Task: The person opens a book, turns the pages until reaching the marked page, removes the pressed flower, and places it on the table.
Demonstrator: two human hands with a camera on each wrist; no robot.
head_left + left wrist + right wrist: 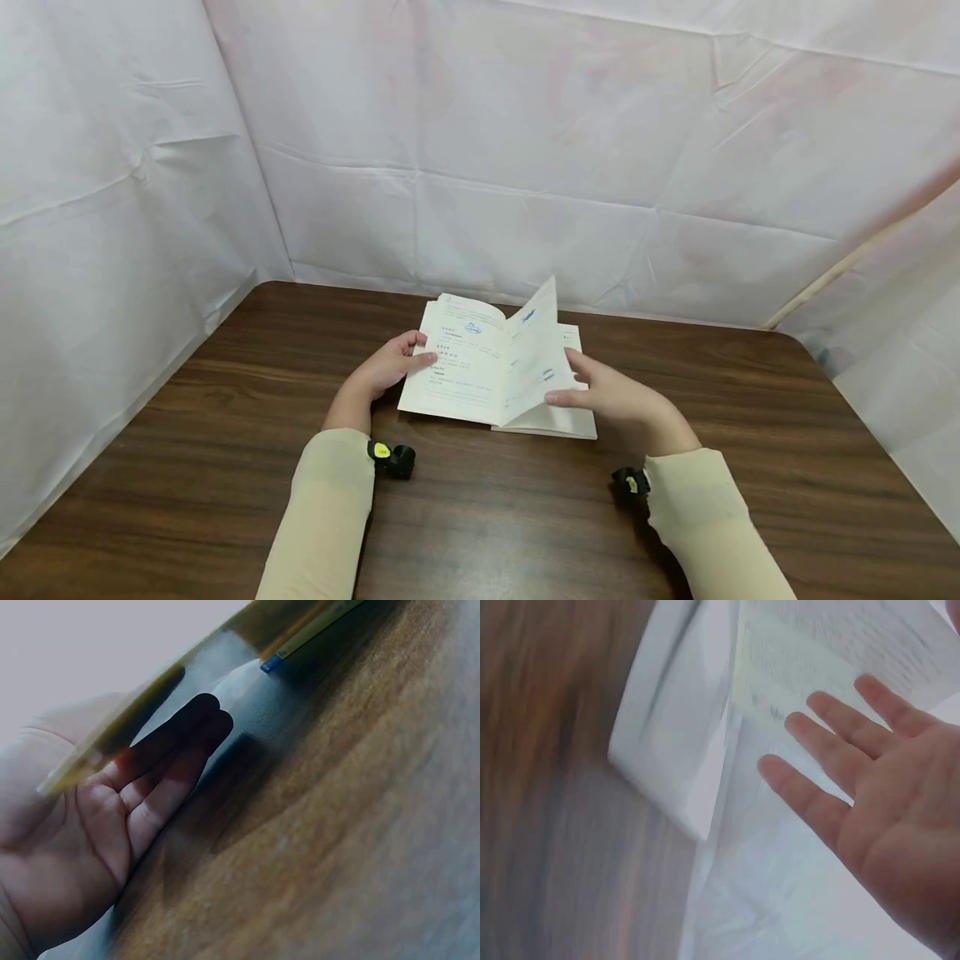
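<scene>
An open book [465,367] with printed pages lies on the brown wooden table [225,433]. My left hand [386,367] holds its left side, thumb on the page. In the left wrist view the fingers [172,765] lie under the raised cover [150,697]. One page [534,350] stands tilted up near the middle of the book. My right hand [615,396] touches that page with straight, spread fingers. The right wrist view shows the same right hand [885,802] flat against the lifted page [825,660], with the thick right half of the book [675,727] lying beside it.
White cloth [525,125] hangs around the table at the back, left and right. A pale pole [847,267] leans at the right rear corner. Small black cameras [393,458] [630,482] sit on both wrists. Bare wood stretches in front of the book.
</scene>
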